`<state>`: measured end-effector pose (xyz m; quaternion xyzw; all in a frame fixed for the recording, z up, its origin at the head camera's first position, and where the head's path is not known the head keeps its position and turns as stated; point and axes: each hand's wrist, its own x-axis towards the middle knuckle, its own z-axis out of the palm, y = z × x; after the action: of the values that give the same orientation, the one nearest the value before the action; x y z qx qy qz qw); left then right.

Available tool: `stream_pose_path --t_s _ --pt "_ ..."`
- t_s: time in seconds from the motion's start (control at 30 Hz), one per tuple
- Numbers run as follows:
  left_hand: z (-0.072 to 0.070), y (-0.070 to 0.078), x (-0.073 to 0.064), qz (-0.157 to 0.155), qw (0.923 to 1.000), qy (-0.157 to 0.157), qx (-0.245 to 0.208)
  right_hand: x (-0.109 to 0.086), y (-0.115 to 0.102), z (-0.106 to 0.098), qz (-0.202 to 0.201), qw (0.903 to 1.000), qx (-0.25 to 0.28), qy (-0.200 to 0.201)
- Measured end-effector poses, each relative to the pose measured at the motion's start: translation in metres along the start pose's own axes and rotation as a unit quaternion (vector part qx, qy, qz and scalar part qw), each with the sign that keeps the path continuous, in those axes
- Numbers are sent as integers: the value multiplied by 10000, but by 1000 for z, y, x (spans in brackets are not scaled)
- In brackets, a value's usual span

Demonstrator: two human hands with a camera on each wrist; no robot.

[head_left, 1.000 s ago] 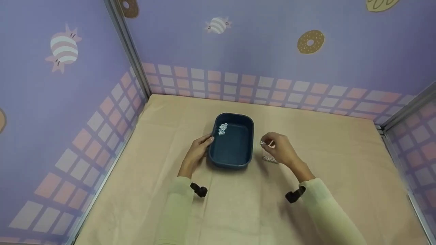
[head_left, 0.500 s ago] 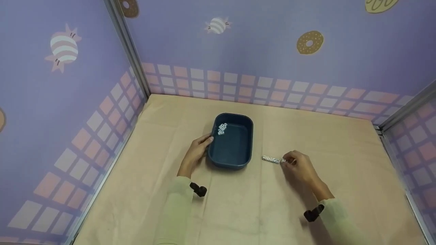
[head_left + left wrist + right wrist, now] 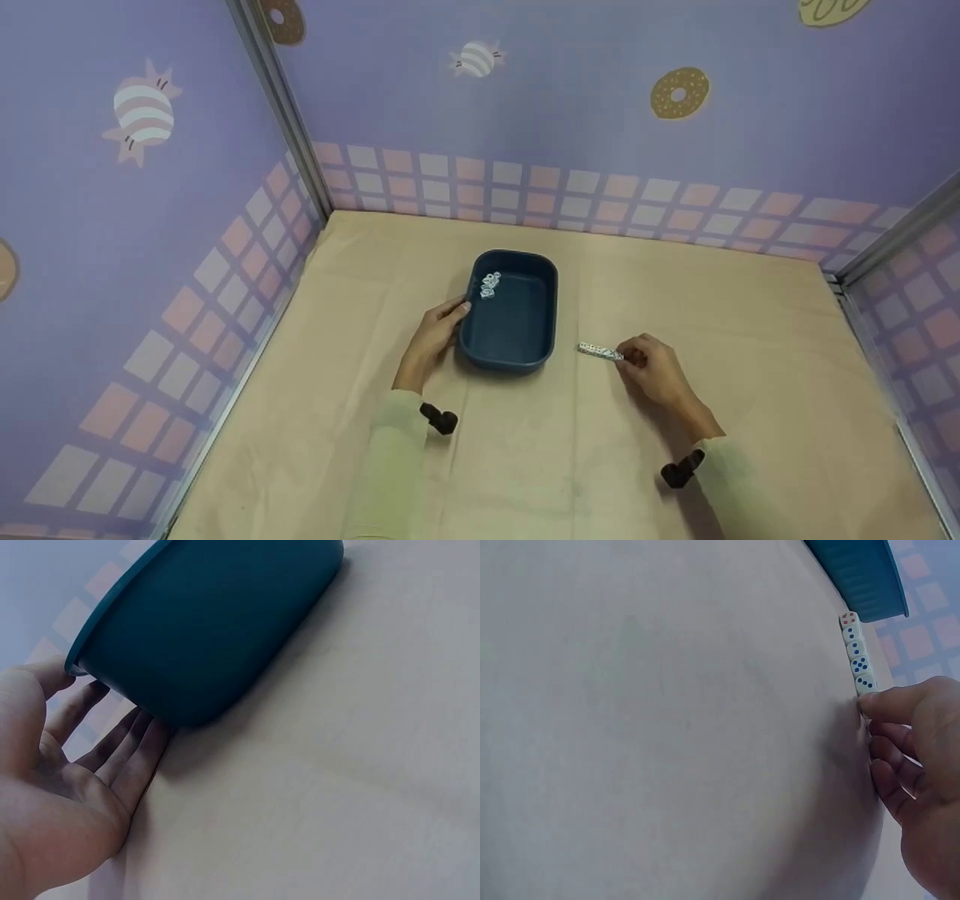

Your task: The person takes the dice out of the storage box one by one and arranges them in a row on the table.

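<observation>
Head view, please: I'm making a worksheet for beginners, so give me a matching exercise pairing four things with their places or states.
1. Left hand
2. Right hand
3. Row of dice
4. Cluster of white pieces

A. lies on the beige cloth
B. inside the blue container
C. grips the blue container's left side
D. at the row's right end

Pairs: 1-C, 2-D, 3-A, 4-B

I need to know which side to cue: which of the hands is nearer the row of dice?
Right. The right hand touches the right end of the row of dice; the left hand holds the left side of the bin, which stands between it and the row.
</observation>
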<state>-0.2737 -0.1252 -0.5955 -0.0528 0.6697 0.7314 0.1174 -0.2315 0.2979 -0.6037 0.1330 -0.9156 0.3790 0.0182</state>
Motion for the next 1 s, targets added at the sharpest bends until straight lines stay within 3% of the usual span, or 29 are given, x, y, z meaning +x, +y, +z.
stream_pose_path --t_s 0.47,1.0 --pt "2 -1 1 9 9998 114 180 7 5 0 53 9998 163 -103" --pt "0 -2 0 118 9996 -122 -235 16 6 -5 59 9990 114 -429"
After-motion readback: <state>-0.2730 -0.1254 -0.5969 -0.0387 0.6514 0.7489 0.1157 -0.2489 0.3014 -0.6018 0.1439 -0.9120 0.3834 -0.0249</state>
